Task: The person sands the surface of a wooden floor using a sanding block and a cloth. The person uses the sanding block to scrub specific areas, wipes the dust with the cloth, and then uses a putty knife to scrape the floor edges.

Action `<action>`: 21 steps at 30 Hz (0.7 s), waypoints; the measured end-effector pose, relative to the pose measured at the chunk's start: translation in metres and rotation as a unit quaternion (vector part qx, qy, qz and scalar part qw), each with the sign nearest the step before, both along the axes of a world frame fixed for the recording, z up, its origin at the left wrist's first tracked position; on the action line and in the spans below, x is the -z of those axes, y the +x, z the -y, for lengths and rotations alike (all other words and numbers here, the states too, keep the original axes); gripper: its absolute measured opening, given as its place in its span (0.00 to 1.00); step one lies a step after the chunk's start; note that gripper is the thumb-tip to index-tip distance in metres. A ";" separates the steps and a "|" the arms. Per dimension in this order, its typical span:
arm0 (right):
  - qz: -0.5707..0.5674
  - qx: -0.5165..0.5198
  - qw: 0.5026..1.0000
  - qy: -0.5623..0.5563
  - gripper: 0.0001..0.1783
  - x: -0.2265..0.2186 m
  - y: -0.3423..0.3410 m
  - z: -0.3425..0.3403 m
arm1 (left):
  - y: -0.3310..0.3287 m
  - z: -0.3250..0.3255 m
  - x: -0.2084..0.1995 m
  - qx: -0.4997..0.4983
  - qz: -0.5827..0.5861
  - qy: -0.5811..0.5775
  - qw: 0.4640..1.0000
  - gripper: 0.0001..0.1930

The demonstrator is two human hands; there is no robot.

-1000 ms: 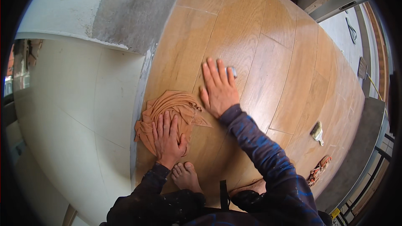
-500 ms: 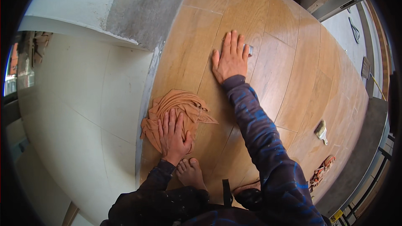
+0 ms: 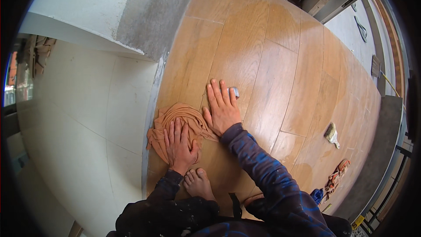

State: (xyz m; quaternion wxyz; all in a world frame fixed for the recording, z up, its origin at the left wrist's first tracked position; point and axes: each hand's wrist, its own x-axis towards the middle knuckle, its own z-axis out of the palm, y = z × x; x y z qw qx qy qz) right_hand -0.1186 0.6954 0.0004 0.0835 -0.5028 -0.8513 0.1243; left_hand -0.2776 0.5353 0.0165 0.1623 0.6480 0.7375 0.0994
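Left hand (image 3: 179, 149) flat, fingers parted, upon bunched orange-brown cloth (image 3: 189, 114) on wood-look plank floor (image 3: 272, 74); right hand (image 3: 224, 110) likewise outstretched, partly covering small grey piece (image 3: 237, 92); flat paintbrush (image 3: 332, 135) well to the right.

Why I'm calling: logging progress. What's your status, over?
Left hand flat on bunched orange cloth. Right hand flat, fingers partly covering small grey object. Closest obstacle: bare foot near cloth; paintbrush clear, off right.
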 end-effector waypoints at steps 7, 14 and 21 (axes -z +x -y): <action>0.006 0.078 0.995 0.058 0.42 0.005 0.003 -0.058 | 0.008 -0.004 0.005 0.009 0.004 0.005 1.000 0.37; 0.023 -0.016 1.000 -0.012 0.43 -0.011 0.047 0.017 | 0.000 0.000 0.008 0.000 0.009 0.021 1.000 0.35; -0.003 -0.020 1.000 -0.003 0.42 -0.005 -0.006 0.035 | -0.004 0.006 0.018 -0.004 0.017 0.037 0.999 0.34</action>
